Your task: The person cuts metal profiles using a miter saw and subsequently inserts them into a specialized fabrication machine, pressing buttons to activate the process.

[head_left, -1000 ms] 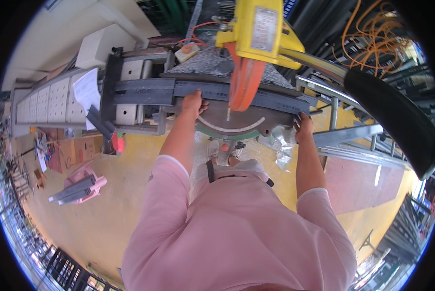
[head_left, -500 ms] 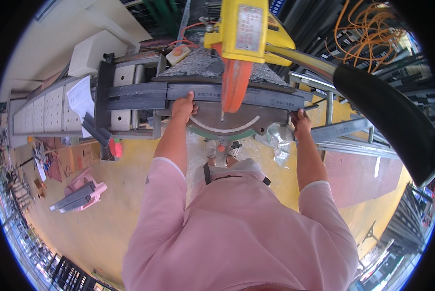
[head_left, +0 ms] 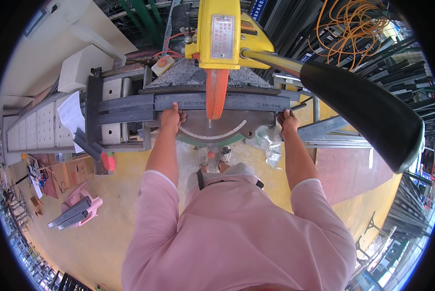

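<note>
Fingers of the left hand (head_left: 170,116) are curled down over the near edge of the dark grey profile (head_left: 227,101), holding it against the saw bed just left of the blade line. Profile: a long, dark, extruded bar, laid crosswise on the bed of the chop saw (head_left: 220,34), running from the stacked grey bars (head_left: 120,107) at the left to past the right hand (head_left: 287,121). It is judged stiff, hard-edged and fairly light for its length; its smooth face is likely to slide unless pressed flat. Holds are best taken close on either side of the cut, clear of the orange blade guard (head_left: 216,92). Fingers of the right hand are closed on the bar's right end. A long black handle (head_left: 368,111) is seen rightmost.
</note>
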Available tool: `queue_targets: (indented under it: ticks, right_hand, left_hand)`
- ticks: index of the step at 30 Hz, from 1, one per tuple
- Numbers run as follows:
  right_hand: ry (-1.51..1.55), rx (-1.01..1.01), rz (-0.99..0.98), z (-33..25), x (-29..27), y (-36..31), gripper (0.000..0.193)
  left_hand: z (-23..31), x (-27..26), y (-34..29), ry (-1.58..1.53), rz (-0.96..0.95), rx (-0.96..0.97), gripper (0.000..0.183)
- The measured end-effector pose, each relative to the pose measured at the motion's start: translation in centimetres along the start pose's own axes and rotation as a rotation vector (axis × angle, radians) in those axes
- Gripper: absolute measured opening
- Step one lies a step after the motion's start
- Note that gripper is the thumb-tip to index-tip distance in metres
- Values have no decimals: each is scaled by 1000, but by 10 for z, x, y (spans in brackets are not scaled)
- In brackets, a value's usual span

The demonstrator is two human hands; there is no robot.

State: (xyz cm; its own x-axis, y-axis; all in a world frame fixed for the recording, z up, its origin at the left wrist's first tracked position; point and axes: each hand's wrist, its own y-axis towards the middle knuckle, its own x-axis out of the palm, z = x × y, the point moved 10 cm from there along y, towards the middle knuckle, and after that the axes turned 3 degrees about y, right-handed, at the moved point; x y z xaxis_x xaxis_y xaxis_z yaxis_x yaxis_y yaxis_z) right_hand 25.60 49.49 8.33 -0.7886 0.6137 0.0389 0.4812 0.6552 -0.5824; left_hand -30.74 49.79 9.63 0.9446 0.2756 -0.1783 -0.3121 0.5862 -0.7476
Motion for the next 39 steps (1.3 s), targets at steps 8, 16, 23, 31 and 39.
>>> queue_targets:
  ticks: [8, 16, 23, 31, 39]
  right_hand:
    - [32, -187, 100, 2, -23, 25, 30]
    - [110, -221, 138, -7, -10, 3, 32]
    - [37, -230, 236, -16, -1, -12, 33]
    - [-387, -313, 268, -31, 13, -26, 22]
    - [-329, -389, 260, -25, 9, -27, 24]
  left_hand:
    - [3, 5, -7, 54, 1, -23, 53]
    - [13, 5, -20, 3, 86, -1, 52]
    - [9, -1, -15, -85, 101, -10, 47]
    - [10, -12, -6, -17, 141, 43, 49]
    - [10, -15, -12, -75, 178, 27, 50]
